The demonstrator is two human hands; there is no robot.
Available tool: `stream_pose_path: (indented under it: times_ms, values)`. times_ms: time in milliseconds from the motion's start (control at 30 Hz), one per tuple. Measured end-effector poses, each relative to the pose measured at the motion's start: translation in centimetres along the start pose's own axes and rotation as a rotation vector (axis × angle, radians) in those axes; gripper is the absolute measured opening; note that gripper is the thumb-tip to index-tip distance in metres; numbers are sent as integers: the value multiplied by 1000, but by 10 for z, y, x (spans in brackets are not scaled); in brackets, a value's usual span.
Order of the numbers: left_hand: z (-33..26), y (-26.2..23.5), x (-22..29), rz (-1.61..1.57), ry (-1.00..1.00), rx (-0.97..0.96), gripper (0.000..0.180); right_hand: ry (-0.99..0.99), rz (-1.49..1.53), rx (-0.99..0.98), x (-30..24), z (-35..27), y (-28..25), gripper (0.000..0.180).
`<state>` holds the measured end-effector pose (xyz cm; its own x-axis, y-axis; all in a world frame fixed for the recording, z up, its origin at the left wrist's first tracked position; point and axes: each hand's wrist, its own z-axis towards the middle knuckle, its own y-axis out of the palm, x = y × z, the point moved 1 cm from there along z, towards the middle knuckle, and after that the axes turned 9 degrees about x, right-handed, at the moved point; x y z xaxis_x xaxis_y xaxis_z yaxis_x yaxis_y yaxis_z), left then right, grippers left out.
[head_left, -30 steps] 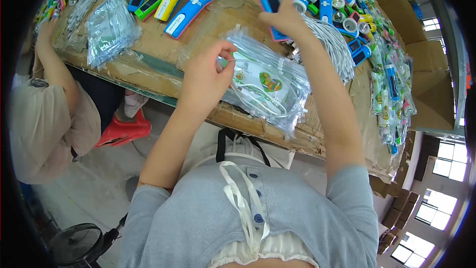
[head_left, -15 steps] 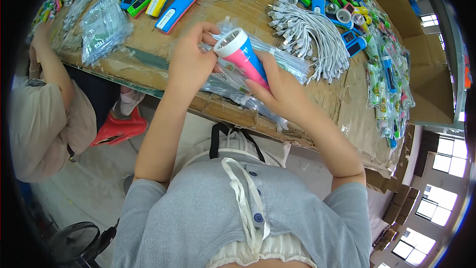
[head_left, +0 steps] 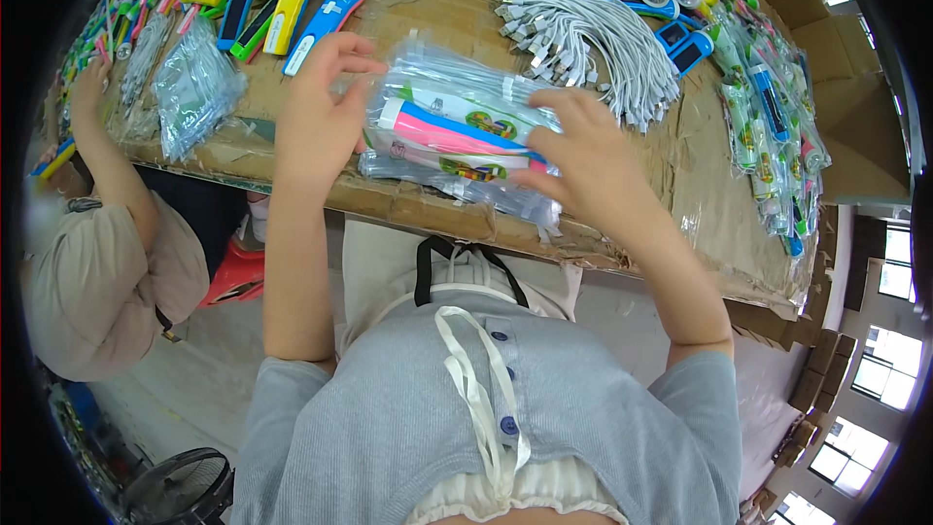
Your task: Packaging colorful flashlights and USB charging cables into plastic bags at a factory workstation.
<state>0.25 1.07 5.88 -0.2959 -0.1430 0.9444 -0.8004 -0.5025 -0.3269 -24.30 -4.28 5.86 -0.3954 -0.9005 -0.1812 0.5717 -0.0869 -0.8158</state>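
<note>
A pink and blue flashlight (head_left: 457,132) with a white head lies inside a clear printed plastic bag (head_left: 413,157), on top of a stack of clear bags (head_left: 457,196). My right hand (head_left: 588,151), slightly blurred, has its thumb and fingers around the bag's right end, at the flashlight's tail. At the bag's left edge is my left hand (head_left: 321,112), its fingers bent and the thumb apart from the forefinger. Some of its fingertips are partly hidden beside the plastic.
White charging cables (head_left: 607,49) lie in a bundle behind my right hand. Loose flashlights (head_left: 326,24) are spread along the back, and bagged ones (head_left: 768,136) are piled at right. A folded clear bag (head_left: 199,87) is at left, near another person's arm (head_left: 107,136). Worn cardboard (head_left: 700,224) covers the table.
The flashlight, held tilted up between both hands before, now lies flat inside the bag. My left hand has moved left, away from the flashlight's head; my right hand has moved to the right.
</note>
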Motion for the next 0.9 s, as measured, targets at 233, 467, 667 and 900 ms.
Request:
stream_pose_path:
  times_ms: [233, 467, 667, 900]
  values:
    - [-14, 4, 19, 674, 671, 159, 29, 357, 182, 214, -10, 2, -29, 11]
    - [-45, 84, 40, 335, 980, -242, 16, 511, 315, 428, -10, -18, -10, 30]
    - [-49, 104, 46, 416, 1112, -190, 10, 559, 476, 425, -12, -35, -15, 30]
    - [-6, 88, 10, 586, 1114, -113, 10, 997, 252, 1015, 68, -82, -68, 11]
